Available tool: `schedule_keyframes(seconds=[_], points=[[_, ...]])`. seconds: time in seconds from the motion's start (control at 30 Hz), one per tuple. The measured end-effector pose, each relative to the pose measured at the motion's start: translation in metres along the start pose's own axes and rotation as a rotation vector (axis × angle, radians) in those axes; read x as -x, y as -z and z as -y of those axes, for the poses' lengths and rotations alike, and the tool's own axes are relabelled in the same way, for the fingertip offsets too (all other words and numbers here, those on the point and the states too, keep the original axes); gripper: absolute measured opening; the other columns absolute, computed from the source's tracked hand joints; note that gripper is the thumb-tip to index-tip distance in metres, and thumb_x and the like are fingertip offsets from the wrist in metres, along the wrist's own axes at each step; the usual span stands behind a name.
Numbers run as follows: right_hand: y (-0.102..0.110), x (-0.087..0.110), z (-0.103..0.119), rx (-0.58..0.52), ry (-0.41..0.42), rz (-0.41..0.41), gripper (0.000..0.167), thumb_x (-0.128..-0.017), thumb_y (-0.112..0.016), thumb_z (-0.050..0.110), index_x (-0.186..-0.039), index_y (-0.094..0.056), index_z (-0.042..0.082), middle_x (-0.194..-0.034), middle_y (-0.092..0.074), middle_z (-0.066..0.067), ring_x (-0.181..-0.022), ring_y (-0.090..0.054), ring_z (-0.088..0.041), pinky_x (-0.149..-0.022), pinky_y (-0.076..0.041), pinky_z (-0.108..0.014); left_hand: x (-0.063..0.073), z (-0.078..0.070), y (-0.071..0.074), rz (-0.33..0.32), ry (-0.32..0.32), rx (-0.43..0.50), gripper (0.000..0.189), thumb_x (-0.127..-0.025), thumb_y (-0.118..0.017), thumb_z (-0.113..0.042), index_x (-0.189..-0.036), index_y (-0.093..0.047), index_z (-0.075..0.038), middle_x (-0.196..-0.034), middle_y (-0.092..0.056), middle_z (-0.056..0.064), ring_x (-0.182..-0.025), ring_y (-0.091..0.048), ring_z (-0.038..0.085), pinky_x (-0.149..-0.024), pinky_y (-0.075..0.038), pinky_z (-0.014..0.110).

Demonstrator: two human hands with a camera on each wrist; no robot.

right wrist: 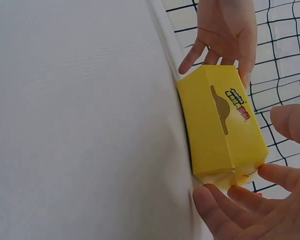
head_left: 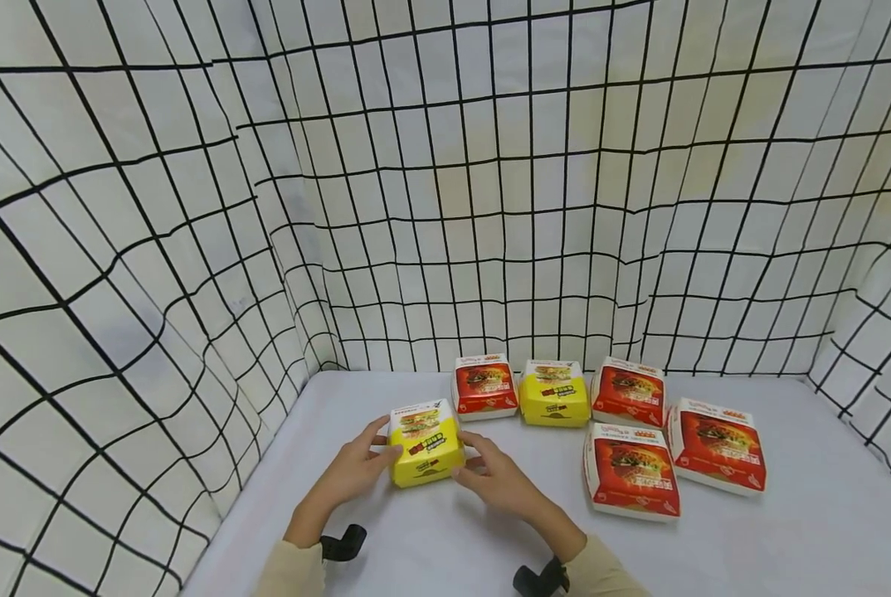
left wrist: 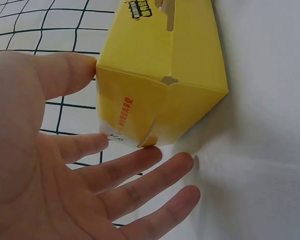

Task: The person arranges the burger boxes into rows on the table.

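A yellow burger box [head_left: 426,444] sits on the white table between both hands, its lid printed with a burger. My left hand [head_left: 357,468] is at its left end. The left wrist view shows the thumb [left wrist: 72,70] and index fingertip right at that end, the other fingers loosely extended. At the box's right end is my right hand [head_left: 499,479], fingers spread and relaxed. In the right wrist view, its fingertips [right wrist: 270,172] meet the lower end of the yellow box [right wrist: 220,120], while the thumb stands apart from it.
Behind and to the right stand a red burger box [head_left: 485,387], another yellow box [head_left: 555,394] and several more red boxes [head_left: 632,473]. Black netting [head_left: 490,215] over white sheeting rises at the back and sides of the table [head_left: 445,555].
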State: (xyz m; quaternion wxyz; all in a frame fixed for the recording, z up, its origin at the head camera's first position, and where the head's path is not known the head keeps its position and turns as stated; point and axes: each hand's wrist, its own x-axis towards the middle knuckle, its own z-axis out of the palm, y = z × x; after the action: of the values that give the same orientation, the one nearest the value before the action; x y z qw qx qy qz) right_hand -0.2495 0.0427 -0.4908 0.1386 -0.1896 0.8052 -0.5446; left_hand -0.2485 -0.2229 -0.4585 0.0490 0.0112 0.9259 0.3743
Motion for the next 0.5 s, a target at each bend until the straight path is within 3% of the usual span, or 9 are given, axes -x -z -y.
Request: schedule_keyframes(seconds=[0.23, 0.5], points=[[-0.002, 0.001, -0.001, 0.004, 0.009, 0.009, 0.059, -0.100, -0.065, 0.035, -0.152, -0.042, 0.017, -0.155, -0.046, -0.015, -0.129, -0.058, -0.032, -0.103, -0.051, -0.055, 0.005, -0.002, 0.005, 0.039, -0.022, -0.022, 0.066, -0.100, -0.063, -0.038, -0.156, -0.040, -0.013, -0.137, -0.063, 0.017, -0.118, -0.063, 0.033, -0.089, -0.054, 0.052], [0.004, 0.001, 0.000, 0.048, 0.023, 0.057, 0.057, -0.101, -0.064, 0.038, -0.150, -0.044, 0.016, -0.143, -0.055, -0.017, -0.127, -0.060, -0.033, -0.102, -0.052, -0.054, 0.012, -0.006, 0.011, 0.081, -0.033, -0.008, 0.063, -0.100, -0.064, -0.035, -0.155, -0.042, -0.012, -0.134, -0.065, 0.016, -0.115, -0.063, 0.031, -0.089, -0.054, 0.051]])
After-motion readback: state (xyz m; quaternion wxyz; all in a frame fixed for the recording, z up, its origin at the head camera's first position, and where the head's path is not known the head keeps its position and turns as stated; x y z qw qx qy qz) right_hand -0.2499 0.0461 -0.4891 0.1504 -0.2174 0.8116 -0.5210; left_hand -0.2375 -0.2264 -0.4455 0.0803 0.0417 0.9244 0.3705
